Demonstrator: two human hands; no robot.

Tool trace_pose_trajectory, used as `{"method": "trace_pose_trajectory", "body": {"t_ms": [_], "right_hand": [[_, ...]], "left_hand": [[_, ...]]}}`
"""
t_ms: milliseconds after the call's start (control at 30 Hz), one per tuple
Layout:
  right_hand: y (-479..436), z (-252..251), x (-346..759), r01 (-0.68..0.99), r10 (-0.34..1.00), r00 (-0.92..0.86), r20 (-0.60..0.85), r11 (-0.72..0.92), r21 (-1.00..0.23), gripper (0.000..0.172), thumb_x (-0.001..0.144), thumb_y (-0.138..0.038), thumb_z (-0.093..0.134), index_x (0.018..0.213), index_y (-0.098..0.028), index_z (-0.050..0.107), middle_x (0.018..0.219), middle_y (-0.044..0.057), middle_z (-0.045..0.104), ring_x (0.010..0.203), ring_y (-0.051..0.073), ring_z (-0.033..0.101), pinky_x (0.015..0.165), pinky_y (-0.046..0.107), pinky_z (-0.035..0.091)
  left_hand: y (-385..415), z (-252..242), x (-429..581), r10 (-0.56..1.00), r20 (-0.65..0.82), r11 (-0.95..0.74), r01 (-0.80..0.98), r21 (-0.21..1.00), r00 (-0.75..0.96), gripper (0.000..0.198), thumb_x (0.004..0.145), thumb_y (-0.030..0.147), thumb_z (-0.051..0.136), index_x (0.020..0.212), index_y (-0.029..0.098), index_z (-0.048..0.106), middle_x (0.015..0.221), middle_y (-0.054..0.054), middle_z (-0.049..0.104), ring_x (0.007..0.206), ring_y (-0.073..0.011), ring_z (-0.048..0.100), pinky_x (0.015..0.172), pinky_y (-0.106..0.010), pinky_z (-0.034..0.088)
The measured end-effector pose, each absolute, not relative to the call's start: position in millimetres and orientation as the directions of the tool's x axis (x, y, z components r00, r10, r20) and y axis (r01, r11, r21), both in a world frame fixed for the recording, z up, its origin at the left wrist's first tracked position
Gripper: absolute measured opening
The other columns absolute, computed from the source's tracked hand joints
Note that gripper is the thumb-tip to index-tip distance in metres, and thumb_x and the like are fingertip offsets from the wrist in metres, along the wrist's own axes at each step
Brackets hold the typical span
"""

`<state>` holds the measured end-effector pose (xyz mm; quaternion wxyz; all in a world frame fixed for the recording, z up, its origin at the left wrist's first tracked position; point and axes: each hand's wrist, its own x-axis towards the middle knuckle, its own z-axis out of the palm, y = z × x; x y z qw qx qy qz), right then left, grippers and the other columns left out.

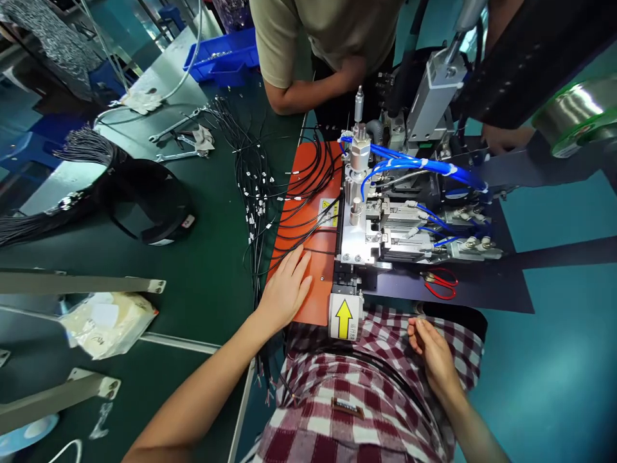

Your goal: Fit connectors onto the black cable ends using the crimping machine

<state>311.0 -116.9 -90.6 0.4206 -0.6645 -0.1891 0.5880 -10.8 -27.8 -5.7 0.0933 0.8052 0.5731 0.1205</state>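
Observation:
My left hand [285, 290] lies on the orange plate [315, 302], fingers stretched out and slightly apart. Its fingertips reach the near strands of the thin black cables [308, 225], which run across the plate toward the machine [359, 238]; whether they press on a cable I cannot tell. My right hand [436, 357] is over my lap, fingers loosely curled together, and no object shows in it. Between the hands is a machine part with a yellow arrow label [344, 319]. Red-handled scissors [441, 283] lie beyond my right hand, on the dark machine base.
A bundle of labelled black cables [255, 186] hangs over the green table [212, 257]. Wrenches [180, 125], a black ring-shaped holder [149, 199] and a plastic-wrapped package [108, 321] are to the left. Another person's forearm [318, 93] is across the machine. A solder spool [578, 112] hangs right.

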Motion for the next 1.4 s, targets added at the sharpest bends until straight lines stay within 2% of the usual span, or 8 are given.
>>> {"method": "trace_pose_trajectory", "body": {"t_ms": [200,400,500,767,867,1000,1233,1400], "right_hand": [[-126.8,-89.8,315.1,-0.124,0.720,0.197,-0.666,-0.655,-0.745,0.048,0.064,-0.059,0.075,0.088,-0.018,0.067,0.072,0.000,0.062,0.058,0.012,0.051,0.052,0.022,0.046],[-118.8,-63.1,324.9,0.063,0.792,0.214,-0.572,-0.595,-0.801,0.047,0.067,-0.062,0.070,0.090,-0.021,0.066,0.076,0.002,0.065,0.061,0.015,0.057,0.056,0.023,0.051],[-113.9,-39.9,316.1,0.185,0.846,0.153,-0.512,-0.533,-0.826,0.044,0.073,-0.061,0.065,0.091,-0.021,0.066,0.075,0.003,0.066,0.063,0.017,0.060,0.055,0.023,0.053],[-100.2,15.7,248.3,0.285,0.967,-0.223,-0.124,-0.056,-0.957,0.029,0.083,-0.034,0.066,0.112,-0.026,0.062,0.093,0.004,0.067,0.080,0.018,0.065,0.072,0.023,0.055],[-92.9,30.2,226.0,0.110,0.944,-0.324,-0.061,-0.026,-0.994,0.051,0.085,-0.028,0.066,0.133,-0.029,0.048,0.089,0.003,0.065,0.072,0.015,0.064,0.068,0.023,0.055],[-91.8,34.0,227.7,-0.015,0.916,-0.397,0.054,0.053,-0.999,0.012,0.085,-0.023,0.065,0.096,-0.027,0.067,0.083,0.003,0.066,0.074,0.016,0.064,0.068,0.023,0.054],[-93.1,15.9,224.4,-0.013,0.937,-0.217,-0.274,-0.284,-0.959,0.013,0.089,-0.033,0.061,0.089,-0.022,0.066,0.057,-0.001,0.061,0.061,0.016,0.064,0.063,0.025,0.053],[-81.4,11.1,213.1,-0.041,0.946,-0.188,-0.264,-0.276,-0.960,0.015,0.085,-0.033,0.065,0.089,-0.019,0.068,0.063,0.000,0.063,0.054,0.013,0.058,0.055,0.024,0.049]], "left_hand": [[-43.7,16.9,-46.6,0.812,0.122,-0.573,0.739,0.355,0.571,0.035,0.096,0.016,0.034,0.127,0.013,0.050,0.130,-0.016,0.053,0.122,-0.0207,0.051,0.101,-0.033,0.045],[-94.6,41.5,-76.1,0.497,-0.309,-0.840,0.539,0.060,0.811,0.016,0.092,0.013,0.048,0.092,0.014,0.064,0.112,-0.011,0.062,0.108,-0.0229,0.055,0.095,-0.036,0.042],[-81.4,50.6,-75.5,0.423,-0.304,-0.861,0.483,0.157,0.854,0.017,0.092,0.013,0.048,0.086,0.014,0.063,0.092,-0.009,0.065,0.093,-0.0203,0.059,0.090,-0.034,0.044],[-47.2,68.2,-44.2,0.873,0.281,-0.474,0.557,0.682,0.399,0.020,0.097,0.018,0.039,0.103,0.016,0.058,0.082,-0.006,0.063,0.073,-0.0141,0.055,0.069,-0.026,0.044],[-59.7,65.2,-19.7,0.778,0.184,-0.560,0.530,0.637,0.601,0.022,0.096,0.022,0.040,0.102,0.015,0.060,0.076,-0.006,0.061,0.069,-0.0148,0.055,0.065,-0.026,0.041],[-79.2,65.6,-2.5,0.697,0.028,-0.555,0.513,0.655,0.717,0.025,0.096,0.023,0.037,0.102,0.014,0.060,0.075,-0.006,0.060,0.067,-0.0151,0.055,0.062,-0.026,0.040],[-78.5,75.5,4.2,0.828,-0.247,-0.158,0.633,0.758,0.503,0.015,0.092,0.020,0.044,0.100,0.018,0.057,0.085,-0.004,0.062,0.073,-0.0145,0.057,0.066,-0.024,0.042],[-74.4,56.7,30.4,0.810,-0.341,0.142,0.406,0.903,0.477,0.021,0.097,0.026,0.039,0.116,0.019,0.047,0.084,-0.001,0.061,0.072,-0.0132,0.056,0.062,-0.022,0.041]]}}
